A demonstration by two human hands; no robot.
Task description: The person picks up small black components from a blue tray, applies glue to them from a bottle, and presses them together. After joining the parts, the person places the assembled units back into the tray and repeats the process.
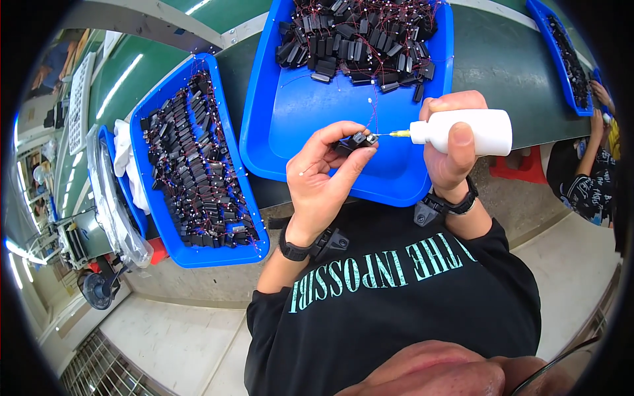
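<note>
Between the thumb and fingers of my left hand (323,175) are small black rectangular parts (357,140) with thin red wires; I cannot tell exactly how many. My right hand (451,155) is wrapped round a white squeeze bottle (472,132), tilted on its side. Its yellow needle tip (400,133) points left and reaches the end of the held parts; whether it touches them is too small to tell. Both hands are above the near part of a large blue tray (297,112), whose far half holds a heap of similar black wired parts (360,43).
A second blue tray (218,259) on the left holds rows of black wired parts (195,165). Beside it lie clear plastic wrap (111,198) and a white cloth (125,158). Another blue tray (561,56) stands far right, near a co-worker's arm (592,142) and a red stool (522,166).
</note>
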